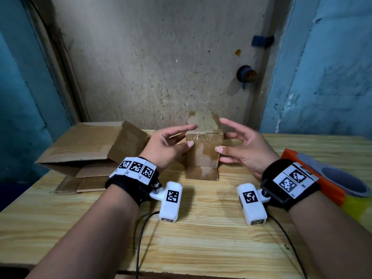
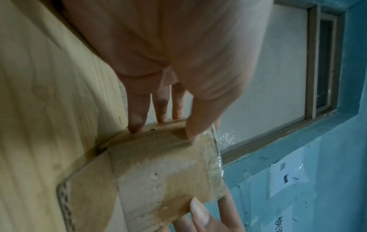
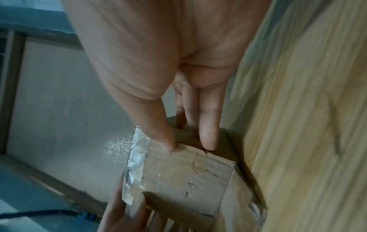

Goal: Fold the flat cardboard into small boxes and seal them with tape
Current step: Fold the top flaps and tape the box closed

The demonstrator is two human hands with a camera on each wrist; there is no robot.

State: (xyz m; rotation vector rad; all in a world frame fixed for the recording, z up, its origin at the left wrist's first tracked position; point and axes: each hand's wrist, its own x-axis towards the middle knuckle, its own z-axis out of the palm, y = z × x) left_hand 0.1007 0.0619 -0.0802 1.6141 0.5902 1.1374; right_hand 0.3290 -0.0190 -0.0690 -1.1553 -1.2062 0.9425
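Observation:
A small brown cardboard box (image 1: 203, 156) stands upright on the wooden table (image 1: 201, 238), mid-table near the wall. A strip of clear tape (image 1: 203, 119) sticks up above its closed top edge; it shines in the wrist views (image 2: 215, 157) (image 3: 135, 157). My left hand (image 1: 188, 135) is at the box's left side, thumb on the front face, straight fingers on the side and reaching the top. My right hand (image 1: 222, 135) mirrors it on the right: thumb on the front face, straight fingers (image 3: 206, 141) pressing the side wall. The box (image 2: 158, 172) is held between both hands.
A large opened cardboard carton (image 1: 84, 146) lies at the left, with flat cardboard pieces (image 1: 84, 182) under its front. An orange tape dispenser with a grey roll (image 1: 332, 178) sits at the right table edge. The wall rises just behind the box.

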